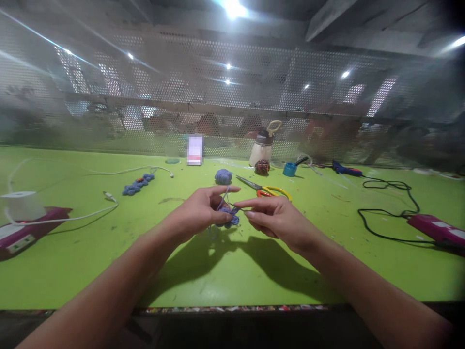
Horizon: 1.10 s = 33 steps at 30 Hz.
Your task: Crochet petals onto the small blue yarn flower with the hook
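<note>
- My left grip (198, 211) is closed on a small blue-violet crocheted yarn piece (232, 221), thumb pressed on its near side, index finger stretched out to the right.
- A thin strand of blue-violet yarn (227, 195) rises from the piece to that index finger.
- My right grip (274, 217) pinches a slender dark rod-like tool (240, 209) between thumb and forefinger; it points left to the piece, and its tip is too small to make out.
- The piece is held above the glossy lime-green counter (218, 291), between both grips, whose shadows fall on the near surface.
- Just beyond my hands lies a rounded blue-violet ball of yarn (223, 176); to its right, metal scissors with yellow and orange handles (276, 191) lie with their blades pointing far left.
- Farther right are a dark, multicoloured round ball (262, 167), a pale bottle with a dark lid and cream loop (260, 151), and a small turquoise cylindrical container (289, 169).
- At far right lies a blue tool with a black cord (345, 169); nearer, a magenta power strip (438, 229).
- At left lie a knobbly blue crocheted strip with an orange spot (138, 185) and white cables (98, 215).
- An upright phone with a blurred screen (195, 149) stands at the far edge before a grey perforated panel (218, 87).
</note>
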{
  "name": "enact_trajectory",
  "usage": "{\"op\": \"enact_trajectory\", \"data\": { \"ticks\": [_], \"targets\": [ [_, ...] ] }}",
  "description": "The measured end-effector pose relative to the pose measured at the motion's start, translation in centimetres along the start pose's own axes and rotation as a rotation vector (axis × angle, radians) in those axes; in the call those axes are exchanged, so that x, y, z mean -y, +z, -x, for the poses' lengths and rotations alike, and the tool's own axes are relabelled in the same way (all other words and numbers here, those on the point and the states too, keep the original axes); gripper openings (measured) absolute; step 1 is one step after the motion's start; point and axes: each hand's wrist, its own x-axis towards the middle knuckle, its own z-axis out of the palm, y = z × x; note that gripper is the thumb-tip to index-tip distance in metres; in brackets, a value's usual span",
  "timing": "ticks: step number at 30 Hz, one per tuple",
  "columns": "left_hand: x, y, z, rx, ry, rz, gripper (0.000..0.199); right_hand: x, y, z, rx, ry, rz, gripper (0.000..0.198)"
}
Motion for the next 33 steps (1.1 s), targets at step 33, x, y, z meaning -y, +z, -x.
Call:
{"op": "enact_trajectory", "data": {
  "ticks": [33],
  "targets": [
    [0.4,2.2,0.7,-0.101,0.22,0.586,0.043,-0.5,0.9,0.4,-0.198,-0.31,-0.089,0.023]
  ]
}}
